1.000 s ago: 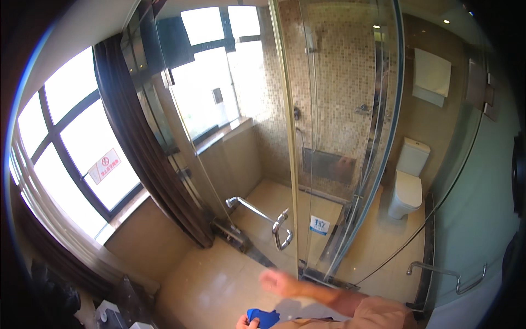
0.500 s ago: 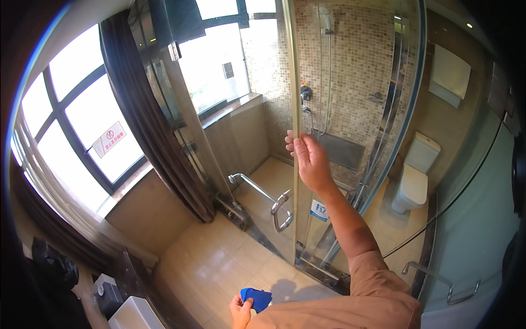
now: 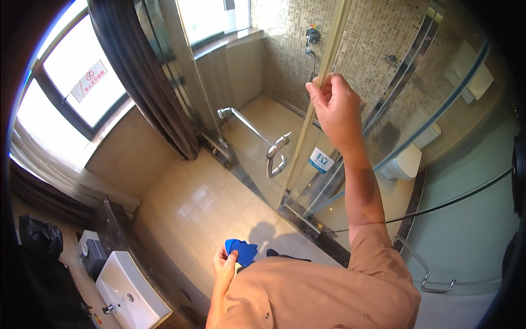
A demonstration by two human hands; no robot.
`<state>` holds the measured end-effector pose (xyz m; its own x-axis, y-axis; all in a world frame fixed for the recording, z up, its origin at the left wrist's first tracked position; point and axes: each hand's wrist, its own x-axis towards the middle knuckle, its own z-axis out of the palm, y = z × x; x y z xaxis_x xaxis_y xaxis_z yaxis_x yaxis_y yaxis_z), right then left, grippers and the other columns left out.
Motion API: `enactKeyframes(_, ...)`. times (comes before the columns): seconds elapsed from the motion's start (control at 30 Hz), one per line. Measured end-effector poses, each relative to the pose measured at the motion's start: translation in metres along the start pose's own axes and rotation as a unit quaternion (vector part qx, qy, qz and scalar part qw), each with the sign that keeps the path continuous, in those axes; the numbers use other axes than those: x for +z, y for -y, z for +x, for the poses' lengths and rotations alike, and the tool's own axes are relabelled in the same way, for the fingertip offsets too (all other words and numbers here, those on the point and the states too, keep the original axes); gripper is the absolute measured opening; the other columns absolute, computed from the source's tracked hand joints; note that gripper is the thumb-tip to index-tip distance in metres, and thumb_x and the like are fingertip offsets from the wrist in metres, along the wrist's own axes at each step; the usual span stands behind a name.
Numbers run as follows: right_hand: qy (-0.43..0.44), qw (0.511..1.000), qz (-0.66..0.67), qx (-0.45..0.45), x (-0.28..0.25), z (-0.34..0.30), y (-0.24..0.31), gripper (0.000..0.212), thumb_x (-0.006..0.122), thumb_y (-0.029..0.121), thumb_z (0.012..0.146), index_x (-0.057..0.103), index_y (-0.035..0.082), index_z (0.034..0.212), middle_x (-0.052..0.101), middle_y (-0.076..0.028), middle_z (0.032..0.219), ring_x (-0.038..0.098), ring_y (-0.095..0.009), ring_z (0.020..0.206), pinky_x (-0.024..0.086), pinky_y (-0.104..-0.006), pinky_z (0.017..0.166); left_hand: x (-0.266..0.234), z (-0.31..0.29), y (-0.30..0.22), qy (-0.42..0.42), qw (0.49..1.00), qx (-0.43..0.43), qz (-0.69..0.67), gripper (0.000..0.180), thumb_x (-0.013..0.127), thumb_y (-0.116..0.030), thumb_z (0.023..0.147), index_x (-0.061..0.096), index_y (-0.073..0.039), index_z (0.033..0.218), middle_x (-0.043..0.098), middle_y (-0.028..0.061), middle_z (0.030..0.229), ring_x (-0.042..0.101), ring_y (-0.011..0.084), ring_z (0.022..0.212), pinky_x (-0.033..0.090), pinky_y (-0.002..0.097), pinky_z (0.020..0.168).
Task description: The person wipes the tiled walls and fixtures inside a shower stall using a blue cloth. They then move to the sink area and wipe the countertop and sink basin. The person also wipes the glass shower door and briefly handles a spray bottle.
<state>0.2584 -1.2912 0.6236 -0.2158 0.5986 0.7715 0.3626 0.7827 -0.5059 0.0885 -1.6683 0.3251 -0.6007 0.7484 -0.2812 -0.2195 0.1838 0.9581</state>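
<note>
1. While the left hand pinches a blue cloth beside the shirt, the right hand is up high.
2. Its thumb and fingers curl around the pale strip edging shower glass.
3. Chrome handle left of strip.

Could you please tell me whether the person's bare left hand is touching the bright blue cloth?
Touching: the head view shows the bare left hand with its thumb across the bright blue cloth.
</note>
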Motion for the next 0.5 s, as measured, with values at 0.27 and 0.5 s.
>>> enactKeyframes(0.27,0.106,0.99,-0.094,0.022,-0.006,-0.022,-0.015,0.023,0.069,0.019,0.096,0.057,-0.001,0.097,0.067,-0.025,0.086,0.066,-0.047,0.084,0.052,-0.0508,0.071,-0.001,0.007,0.01,0.015,0.999,-0.024,-0.018,0.007,0.068,-0.005,0.092,0.063,-0.006,0.096,0.057,-0.0062,0.079,0.047,0.0037,0.066,0.039,0.0215,0.06)
enactKeyframes(0.5,0.144,0.983,-0.117,0.003,0.003,-0.015,-0.026,0.025,0.068,0.022,0.098,0.06,-0.002,0.095,0.067,-0.02,0.081,0.065,-0.037,0.072,0.052,-0.045,0.066,-0.004,0.0,0.004,-0.01,0.999,-0.015,-0.045,0.01,0.068,-0.003,0.092,0.062,-0.004,0.099,0.059,-0.0061,0.081,0.049,0.0024,0.069,0.04,0.0199,0.063)
